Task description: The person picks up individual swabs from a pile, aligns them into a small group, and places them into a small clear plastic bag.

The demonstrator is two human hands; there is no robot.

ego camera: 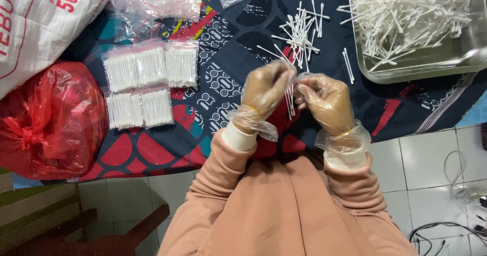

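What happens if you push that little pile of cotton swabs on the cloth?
The loose swabs look thin and light, so they would probably scatter. Being round sticks, some might roll, though the patterned cloth may slow them. They likely bend rather than snap.

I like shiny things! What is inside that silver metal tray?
The metal tray holds a big loose heap of white cotton swabs. They cover most of its bottom, so anything lying beneath them cannot be seen, and part of the tray is cut off by the picture's edge.

Probably a home packing spot: patterned cloth (223,58) over tiled floor (431,159), bagged swabs (147,83).
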